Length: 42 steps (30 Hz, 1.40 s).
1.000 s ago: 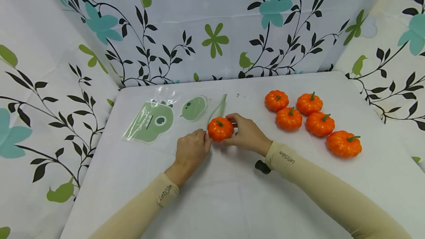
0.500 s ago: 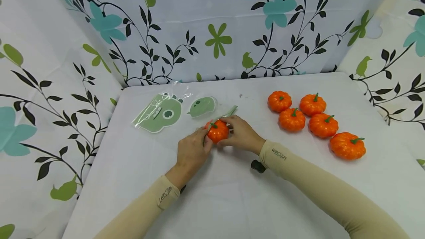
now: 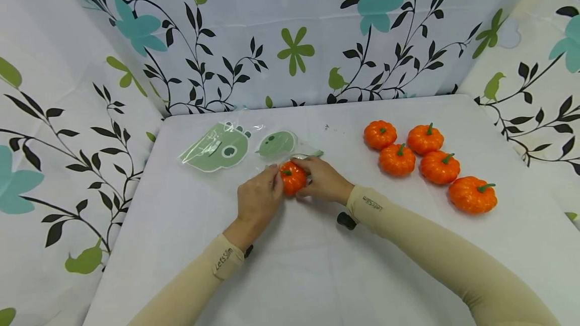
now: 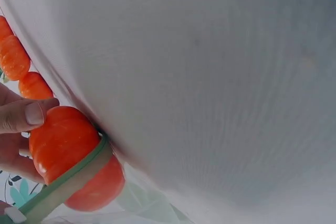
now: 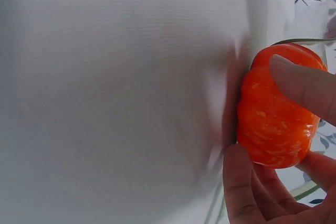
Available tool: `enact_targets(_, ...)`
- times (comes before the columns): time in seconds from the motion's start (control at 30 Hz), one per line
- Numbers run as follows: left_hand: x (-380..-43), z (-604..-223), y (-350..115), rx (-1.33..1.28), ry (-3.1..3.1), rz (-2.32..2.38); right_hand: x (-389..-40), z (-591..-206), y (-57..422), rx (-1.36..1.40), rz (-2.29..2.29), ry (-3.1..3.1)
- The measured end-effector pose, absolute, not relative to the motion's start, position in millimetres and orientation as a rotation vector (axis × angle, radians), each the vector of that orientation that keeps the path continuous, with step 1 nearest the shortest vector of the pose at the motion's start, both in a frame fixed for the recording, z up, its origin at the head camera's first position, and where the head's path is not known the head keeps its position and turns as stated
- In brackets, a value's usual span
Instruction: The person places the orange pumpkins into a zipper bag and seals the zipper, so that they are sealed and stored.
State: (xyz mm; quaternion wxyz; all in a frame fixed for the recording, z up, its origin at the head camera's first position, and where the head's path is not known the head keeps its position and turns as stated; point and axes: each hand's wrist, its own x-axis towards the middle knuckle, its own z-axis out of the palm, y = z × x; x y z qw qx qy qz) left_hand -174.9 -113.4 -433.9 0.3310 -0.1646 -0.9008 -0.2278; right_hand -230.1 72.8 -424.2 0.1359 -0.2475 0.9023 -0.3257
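Note:
A small glossy orange toy pumpkin [image 3: 293, 179] with a green stem sits between both hands. My right hand [image 3: 327, 180] grips it, thumb on one side and fingers on the other, as the right wrist view shows. My left hand [image 3: 258, 197] pinches the mouth of a clear plastic bag [image 3: 217, 149] printed with a green cartoon face. In the left wrist view the bag's green-edged rim [image 4: 79, 174] crosses the pumpkin; its lower part shows through the plastic, inside the mouth. The rest of the bag lies flat on the white-covered table [image 3: 312, 275].
Several more orange toy pumpkins [image 3: 397, 160] stand grouped on the right side of the table. Behind and beside the table hangs a leaf-patterned cloth [image 3: 254, 24]. A dark wrist camera [image 3: 346, 220] shows under the right sleeve.
The pumpkin has moved slightly left in the right hand, into the bag's mouth. The green-edged opening has been drawn around it, and the bag has shifted a little to the right.

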Motion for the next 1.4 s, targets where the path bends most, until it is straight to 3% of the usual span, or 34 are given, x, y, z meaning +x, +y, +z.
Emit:
enact_targets(0.57,-162.5,-438.0,-104.6,-0.520,-2.307,-0.538,-243.0,-430.6,57.3,-0.476,-1.100,2.648)
enact_targets(0.93,-167.6,-438.4,-101.9,-0.544,-2.318,-0.535,-242.2,-428.3,69.0,-0.254,-1.493,2.206)
enact_targets(1.4,-171.6,-434.7,-98.6,-0.534,-2.371,-0.528,-235.2,-426.3,62.9,-0.273,-1.585,2.159)
